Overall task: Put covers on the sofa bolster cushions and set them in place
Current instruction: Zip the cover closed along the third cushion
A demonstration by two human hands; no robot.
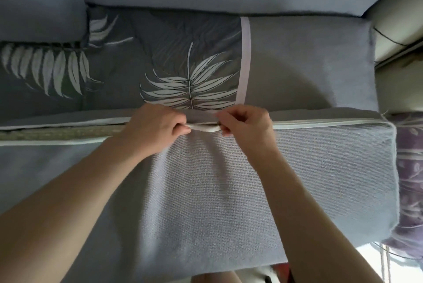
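Hands, left (155, 128) and right (246, 126), pinch the cover's white zipper edge (203, 127); cushion (68, 134) inside.

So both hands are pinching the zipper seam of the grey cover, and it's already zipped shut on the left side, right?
Not quite. Both hands do pinch the seam of the grey cover, but in the head view it gapes open on the left, showing the filling; the right is closed.

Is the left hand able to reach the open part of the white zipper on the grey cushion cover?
Probably yes: the left hand already pinches the white zipper edge, and the gaping stretch lies beside it, nothing covering it.
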